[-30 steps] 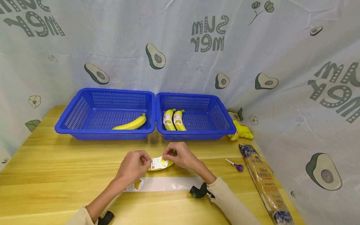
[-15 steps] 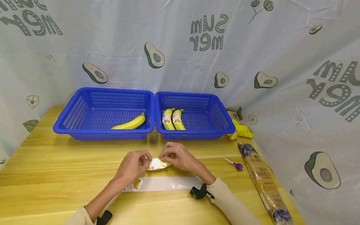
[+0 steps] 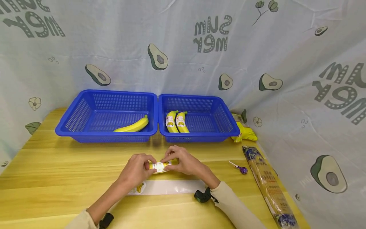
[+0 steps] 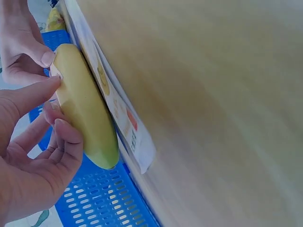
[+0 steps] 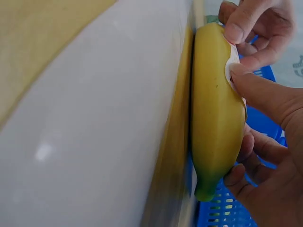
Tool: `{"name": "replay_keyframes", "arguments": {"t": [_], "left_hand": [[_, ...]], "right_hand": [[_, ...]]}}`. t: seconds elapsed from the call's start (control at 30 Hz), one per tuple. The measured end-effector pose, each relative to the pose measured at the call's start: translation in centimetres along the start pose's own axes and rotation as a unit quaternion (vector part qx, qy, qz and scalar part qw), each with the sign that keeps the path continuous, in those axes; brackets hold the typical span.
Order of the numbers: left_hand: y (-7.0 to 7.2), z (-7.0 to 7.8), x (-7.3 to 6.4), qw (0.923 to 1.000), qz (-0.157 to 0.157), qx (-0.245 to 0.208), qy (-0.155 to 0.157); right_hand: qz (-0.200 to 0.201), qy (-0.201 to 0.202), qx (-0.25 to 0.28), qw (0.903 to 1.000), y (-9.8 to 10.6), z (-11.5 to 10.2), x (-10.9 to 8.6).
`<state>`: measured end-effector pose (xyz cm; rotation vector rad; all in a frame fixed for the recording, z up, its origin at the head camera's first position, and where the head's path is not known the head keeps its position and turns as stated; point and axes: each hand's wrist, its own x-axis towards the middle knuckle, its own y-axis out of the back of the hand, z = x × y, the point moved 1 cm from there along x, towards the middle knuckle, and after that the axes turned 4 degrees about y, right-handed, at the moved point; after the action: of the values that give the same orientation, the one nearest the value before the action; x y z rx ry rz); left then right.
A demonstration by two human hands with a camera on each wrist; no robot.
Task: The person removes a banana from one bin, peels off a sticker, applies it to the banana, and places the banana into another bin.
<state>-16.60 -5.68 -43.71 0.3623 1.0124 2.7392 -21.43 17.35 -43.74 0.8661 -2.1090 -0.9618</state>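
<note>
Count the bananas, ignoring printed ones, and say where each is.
4: one banana in the left basket, two labelled bananas in the right basket, one gripped banana, in left hand and right hand. Others may hide inside either basket.

The curved yellow banana (image 5: 215, 109) shades to green at one end; the oblong white label (image 3: 158, 167) carries printed yellow fruit. Two slotted plastic baskets (image 3: 105, 134) are plain blue. Yellow grain streaks the flat wooden table (image 3: 57, 178). Green-edged avocados and grey lettering pattern the pale hanging cloth (image 3: 128, 28). The round lollipop (image 3: 243, 170) is purple.
</note>
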Motion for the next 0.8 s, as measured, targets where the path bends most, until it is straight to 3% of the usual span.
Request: {"name": "replay_keyframes", "arguments": {"t": [0.23, 0.47, 0.8], "left_hand": [[0.0, 0.2, 0.2, 0.9998, -0.008, 0.011, 0.011], [0.4, 0.2, 0.1, 0.9968, -0.037, 0.065, 0.029], [0.6, 0.2, -0.2, 0.9923, -0.043, 0.116, -0.003]], "right_hand": [[-0.022, -0.019, 0.006, 0.9996, 0.4, 0.0, 0.0], [-0.059, -0.022, 0.003, 0.9980, 0.9, -0.2, 0.4], [-0.076, -0.007, 0.023, 0.9968, 1.8, -0.4, 1.2]]}}
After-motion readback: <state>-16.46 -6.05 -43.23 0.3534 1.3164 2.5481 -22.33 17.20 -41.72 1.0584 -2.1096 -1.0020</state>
